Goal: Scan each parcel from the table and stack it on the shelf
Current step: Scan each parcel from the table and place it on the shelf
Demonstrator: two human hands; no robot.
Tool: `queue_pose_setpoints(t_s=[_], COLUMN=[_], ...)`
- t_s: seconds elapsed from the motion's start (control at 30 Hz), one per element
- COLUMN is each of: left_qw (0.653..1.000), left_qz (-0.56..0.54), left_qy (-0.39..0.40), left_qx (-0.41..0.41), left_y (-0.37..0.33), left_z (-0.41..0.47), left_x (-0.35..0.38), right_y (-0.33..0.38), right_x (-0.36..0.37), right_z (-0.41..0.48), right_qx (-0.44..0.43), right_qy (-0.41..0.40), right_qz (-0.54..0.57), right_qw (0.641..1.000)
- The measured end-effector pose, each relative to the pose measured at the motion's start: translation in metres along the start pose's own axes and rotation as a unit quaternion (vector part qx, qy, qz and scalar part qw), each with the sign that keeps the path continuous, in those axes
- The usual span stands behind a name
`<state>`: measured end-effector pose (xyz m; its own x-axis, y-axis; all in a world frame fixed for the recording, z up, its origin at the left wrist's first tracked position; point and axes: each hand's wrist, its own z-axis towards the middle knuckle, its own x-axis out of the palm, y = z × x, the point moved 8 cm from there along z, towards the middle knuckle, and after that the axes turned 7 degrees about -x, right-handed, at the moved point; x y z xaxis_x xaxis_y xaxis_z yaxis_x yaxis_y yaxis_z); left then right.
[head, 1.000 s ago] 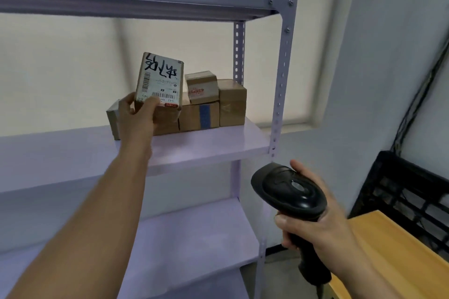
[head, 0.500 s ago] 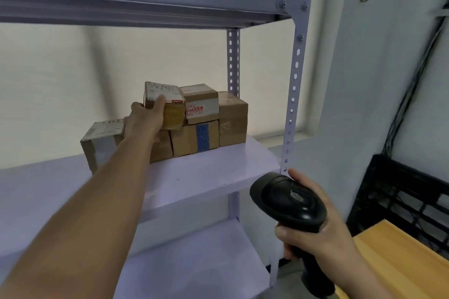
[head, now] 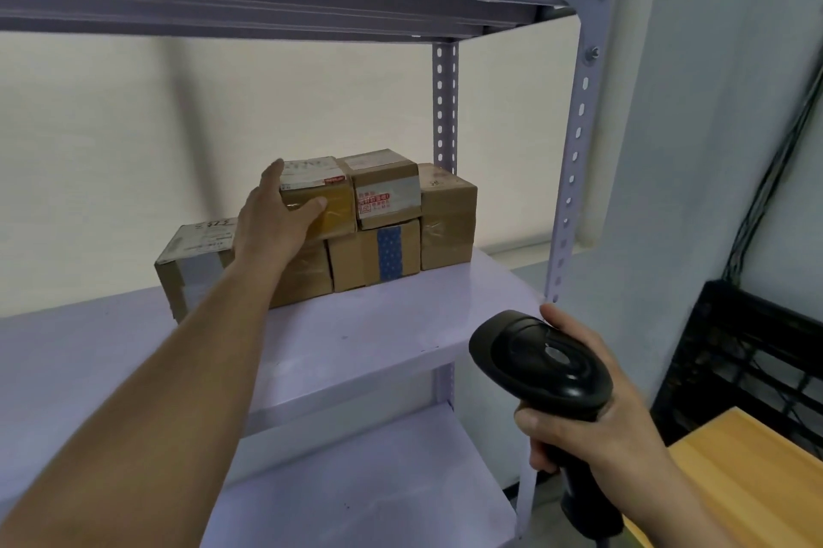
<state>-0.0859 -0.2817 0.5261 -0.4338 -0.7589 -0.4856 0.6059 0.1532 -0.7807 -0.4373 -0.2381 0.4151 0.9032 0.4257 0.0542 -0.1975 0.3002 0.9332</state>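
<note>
Left hand [head: 271, 222] grips top parcel [head: 332, 216] on shelf [head: 356, 325] (right hand [head: 592, 427] holds scanner [head: 539, 360]).

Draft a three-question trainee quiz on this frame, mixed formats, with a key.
1. True or false: the left hand holds the scanner.
2. On the shelf, the parcel under the left hand rests: A) directly on the board; B) on top of other parcels; C) leaning on the back post.
3. Fill in: the box right below the red-printed parcel has a strip of ____ tape.

Key: 1 false, the right hand holds it; 2 B; 3 blue.
</note>
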Motion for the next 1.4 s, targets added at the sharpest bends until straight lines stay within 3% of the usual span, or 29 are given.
queue_pose_setpoints(t_s=[0.43, 0.57, 0.63, 0.77, 0.97, 1.17, 1.4], left_qw=[0.998, 0.987, 0.977, 0.976, 0.981, 0.953, 0.914], left_qz=[-0.039, -0.036, -0.053, -0.072, -0.119, -0.074, -0.069], left_qy=[-0.039, -0.127, -0.134, -0.056, 0.104, 0.254, 0.355], left_qx=[-0.019, 0.097, 0.157, 0.199, 0.113, 0.15, 0.185], left_y=[0.004, -0.03, -0.045, -0.059, -0.063, -0.098, -0.154], left_z=[-0.008, -0.066, -0.109, -0.2, -0.334, -0.456, -0.553], left_x=[0.002, -0.007, 0.005, 0.067, 0.167, 0.25, 0.313], right_y=[-0.004, 0.008, 0.015, 0.025, 0.027, 0.028, 0.046], right_x=[-0.033, -0.061, -0.077, -0.115, -0.177, -0.248, -0.321], right_z=[-0.012, -0.037, -0.053, -0.089, -0.16, -0.24, -0.317], right_qx=[-0.006, -0.011, -0.009, -0.011, 0.005, 0.02, 0.034], right_qy=[-0.026, -0.045, -0.051, -0.074, -0.113, -0.188, -0.279], right_qz=[-0.038, -0.02, -0.016, -0.015, -0.051, -0.062, -0.091], right_qw=[0.999, 0.999, 0.999, 0.997, 0.992, 0.98, 0.955])
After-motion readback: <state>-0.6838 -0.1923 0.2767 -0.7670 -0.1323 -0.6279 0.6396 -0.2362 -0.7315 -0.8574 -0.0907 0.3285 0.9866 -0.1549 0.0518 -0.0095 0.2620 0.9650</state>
